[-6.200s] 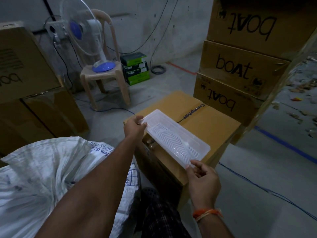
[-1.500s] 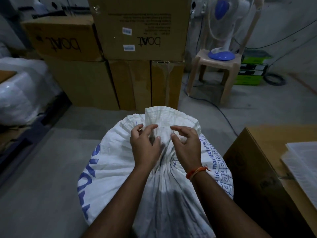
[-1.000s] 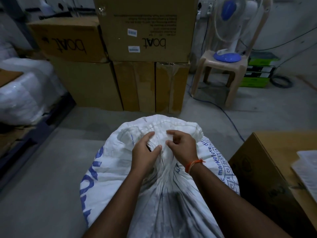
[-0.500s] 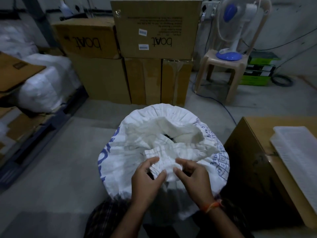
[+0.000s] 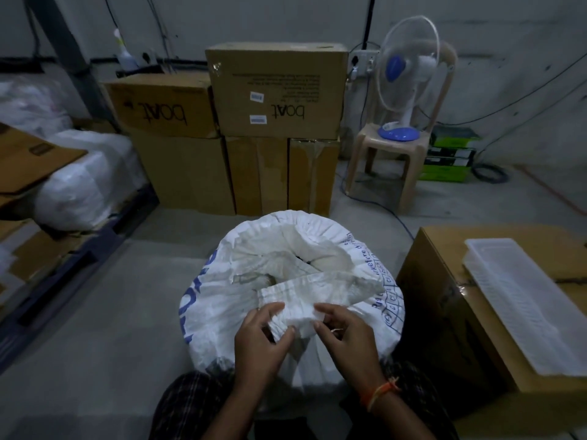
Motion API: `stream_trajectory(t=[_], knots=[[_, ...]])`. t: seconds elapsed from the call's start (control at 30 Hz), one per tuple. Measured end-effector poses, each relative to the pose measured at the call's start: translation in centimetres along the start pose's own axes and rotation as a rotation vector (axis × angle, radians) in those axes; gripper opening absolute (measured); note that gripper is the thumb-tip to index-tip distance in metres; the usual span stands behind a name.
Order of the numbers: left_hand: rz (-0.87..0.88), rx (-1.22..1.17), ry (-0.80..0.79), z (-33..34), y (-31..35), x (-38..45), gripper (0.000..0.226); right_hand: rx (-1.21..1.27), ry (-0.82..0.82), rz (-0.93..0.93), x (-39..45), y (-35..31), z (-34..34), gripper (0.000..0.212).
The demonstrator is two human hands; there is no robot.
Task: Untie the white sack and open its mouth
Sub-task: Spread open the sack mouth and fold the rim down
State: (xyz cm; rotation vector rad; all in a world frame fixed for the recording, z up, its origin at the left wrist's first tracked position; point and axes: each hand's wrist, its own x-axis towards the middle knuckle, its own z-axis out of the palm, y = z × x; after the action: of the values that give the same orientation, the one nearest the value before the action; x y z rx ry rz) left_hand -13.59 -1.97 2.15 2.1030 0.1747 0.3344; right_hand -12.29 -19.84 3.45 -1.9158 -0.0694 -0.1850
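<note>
The white woven sack (image 5: 222,300) with blue print stands upright on the floor between my knees. Its top is crumpled and folded, with a small dark gap (image 5: 300,258) showing near the middle. The near edge of the mouth is bunched into a hemmed fold (image 5: 298,296). My left hand (image 5: 259,341) pinches that fold from the left. My right hand (image 5: 344,333) pinches it from the right, and a thin pale string end shows at its fingertips. An orange thread band sits on my right wrist.
A brown carton (image 5: 444,312) stands right of the sack with a clear plastic tray (image 5: 521,300) on it. Stacked cartons (image 5: 273,122) stand behind. A plastic chair (image 5: 390,160) holds a table fan (image 5: 405,74). White wrapped bundles (image 5: 82,179) lie at the left on a pallet.
I turned from the carton and tray to the sack and gripped its tied neck. The neck has since loosened and the top spread; both hands now hold the near fold.
</note>
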Motion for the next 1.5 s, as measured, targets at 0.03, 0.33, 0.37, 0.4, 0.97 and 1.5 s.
stream_trajectory(t=[0.03, 0.33, 0.37, 0.4, 0.97, 1.5], knots=[[0.016, 0.01, 0.005, 0.0, -0.3, 0.0, 0.043, -0.014, 0.012, -0.023, 0.0, -0.3, -0.3, 0.039], [0.076, 0.016, 0.016, 0.5, -2.1, -0.6, 0.044, -0.182, 0.152, -0.225, 6.2, -3.3, -5.1, 0.015], [0.073, 0.017, 0.018, 0.5, -2.1, -0.6, 0.044, -0.226, 0.141, -0.249, 7.8, -3.2, -5.6, 0.014], [0.072, 0.018, 0.021, 0.5, -2.2, -0.6, 0.044, -0.283, 0.109, -0.261, 9.3, -3.0, -5.9, 0.013], [-0.181, -0.508, 0.203, -1.7, -0.8, 2.7, 0.009, -0.471, -0.228, -0.123, 17.7, -0.2, -4.2, 0.019], [-0.88, -0.836, 0.05, 3.0, -3.8, 7.3, 0.032, -0.314, -0.213, -0.136, 17.1, 1.7, -2.5, 0.019]])
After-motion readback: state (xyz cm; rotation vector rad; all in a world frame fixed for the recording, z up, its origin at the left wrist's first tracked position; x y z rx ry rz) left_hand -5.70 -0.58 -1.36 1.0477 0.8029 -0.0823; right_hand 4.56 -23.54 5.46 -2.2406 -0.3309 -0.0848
